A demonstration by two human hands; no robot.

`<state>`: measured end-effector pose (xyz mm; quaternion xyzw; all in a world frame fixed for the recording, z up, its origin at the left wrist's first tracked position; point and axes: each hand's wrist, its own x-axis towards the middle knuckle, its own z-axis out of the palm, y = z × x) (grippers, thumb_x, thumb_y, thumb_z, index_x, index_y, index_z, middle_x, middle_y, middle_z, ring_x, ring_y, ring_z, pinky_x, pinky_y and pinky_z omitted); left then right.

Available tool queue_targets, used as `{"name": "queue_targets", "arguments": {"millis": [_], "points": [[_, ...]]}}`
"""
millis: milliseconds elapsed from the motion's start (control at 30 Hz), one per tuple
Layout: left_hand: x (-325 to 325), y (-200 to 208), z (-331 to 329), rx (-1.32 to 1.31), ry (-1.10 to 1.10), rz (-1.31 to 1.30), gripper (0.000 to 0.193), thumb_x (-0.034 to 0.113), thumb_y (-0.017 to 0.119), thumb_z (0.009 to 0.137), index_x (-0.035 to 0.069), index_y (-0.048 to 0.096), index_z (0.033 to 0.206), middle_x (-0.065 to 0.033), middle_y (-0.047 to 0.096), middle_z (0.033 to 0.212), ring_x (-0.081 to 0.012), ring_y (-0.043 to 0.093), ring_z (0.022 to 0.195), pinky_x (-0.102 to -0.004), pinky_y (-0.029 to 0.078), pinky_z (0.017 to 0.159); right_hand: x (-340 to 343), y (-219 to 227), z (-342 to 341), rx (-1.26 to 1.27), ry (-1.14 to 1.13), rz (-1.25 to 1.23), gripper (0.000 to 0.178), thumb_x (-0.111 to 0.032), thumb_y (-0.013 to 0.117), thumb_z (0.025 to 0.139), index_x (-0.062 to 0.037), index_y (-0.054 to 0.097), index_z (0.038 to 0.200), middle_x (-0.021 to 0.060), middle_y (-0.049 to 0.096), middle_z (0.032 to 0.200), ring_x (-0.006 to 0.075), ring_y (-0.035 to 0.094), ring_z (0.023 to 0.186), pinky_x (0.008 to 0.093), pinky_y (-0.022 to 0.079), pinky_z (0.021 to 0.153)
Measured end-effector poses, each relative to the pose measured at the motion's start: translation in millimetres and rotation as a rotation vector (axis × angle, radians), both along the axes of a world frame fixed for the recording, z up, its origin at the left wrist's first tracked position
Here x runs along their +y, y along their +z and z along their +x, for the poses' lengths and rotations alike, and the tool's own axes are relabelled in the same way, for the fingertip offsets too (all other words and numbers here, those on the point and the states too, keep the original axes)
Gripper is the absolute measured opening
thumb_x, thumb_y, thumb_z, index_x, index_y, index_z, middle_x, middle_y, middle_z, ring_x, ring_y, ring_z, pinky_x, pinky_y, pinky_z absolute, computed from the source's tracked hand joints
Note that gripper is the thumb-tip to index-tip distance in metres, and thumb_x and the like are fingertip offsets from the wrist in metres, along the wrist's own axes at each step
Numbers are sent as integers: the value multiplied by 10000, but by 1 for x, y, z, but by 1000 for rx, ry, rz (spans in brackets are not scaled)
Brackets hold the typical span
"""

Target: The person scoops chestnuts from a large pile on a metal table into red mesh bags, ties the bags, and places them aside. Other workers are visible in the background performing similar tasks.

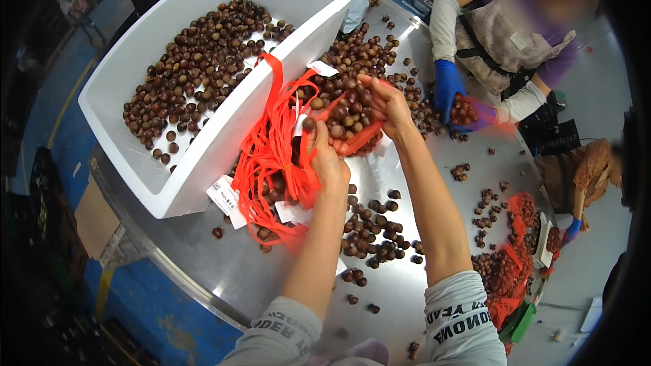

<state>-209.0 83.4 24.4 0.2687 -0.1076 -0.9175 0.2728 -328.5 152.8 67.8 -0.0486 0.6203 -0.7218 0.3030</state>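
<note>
Both my hands hold a red mesh bag (359, 141) with round brown nuts, like chestnuts, at its mouth. My left hand (330, 163) grips the near left side, fingers mostly hidden behind the bag and nuts. My right hand (392, 105) curls round the far right side, thumb and fingers bent about the nuts (349, 112). Beside my left hand lies a bundle of red mesh bags with long flat straps (271, 156) and white tags (225, 195). More loose nuts (359, 51) are heaped on the metal table just beyond my hands.
A large white tub (196, 183) with nuts stands at the left. Loose nuts (373, 230) lie on the metal table (441, 196) near my forearms. Across it, a co-worker's blue-gloved hand (447, 88) holds nuts in red mesh. Filled red mesh bags (508, 271) lie at the right.
</note>
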Motion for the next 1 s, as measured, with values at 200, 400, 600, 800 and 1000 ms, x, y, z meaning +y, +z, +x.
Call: {"name": "queue_targets", "arguments": {"millis": [200,400,600,800,1000], "points": [[29,65,22,-14,-134,-284,220,192,440,892,9,557,930,20,416,534,-62,368,403,-226,398,382,67,47,45,86,-164,-71,294,-218,445,882,-3,564,1044,-78,287,507,22,194,405,171,146,366],[59,124,61,95,-410,-626,232,160,409,895,-20,555,892,-15,457,517,-82,422,380,-216,410,402,136,100,119,328,-168,268,205,-192,531,838,-49,623,951,-28,476,630,18,358,486,159,248,382],[106,178,110,230,-615,-1124,238,160,439,884,-34,576,873,11,471,555,-48,406,384,-191,376,383,169,149,207,650,178,352,153,-171,516,832,-49,603,862,-63,469,629,23,405,558,187,330,476],[139,217,186,692,-633,-1418,563,116,634,730,41,372,1223,-93,503,1029,-138,512,902,-278,436,787,232,161,294,452,-48,85,188,-188,483,856,-49,561,758,-56,474,635,13,393,533,167,305,448],[206,163,275,181,-1611,-1168,280,91,619,718,16,460,936,-75,568,707,-169,569,621,-284,456,528,237,173,386,516,-135,99,244,-179,438,861,-49,481,660,-44,420,609,51,365,553,208,317,492]]}}
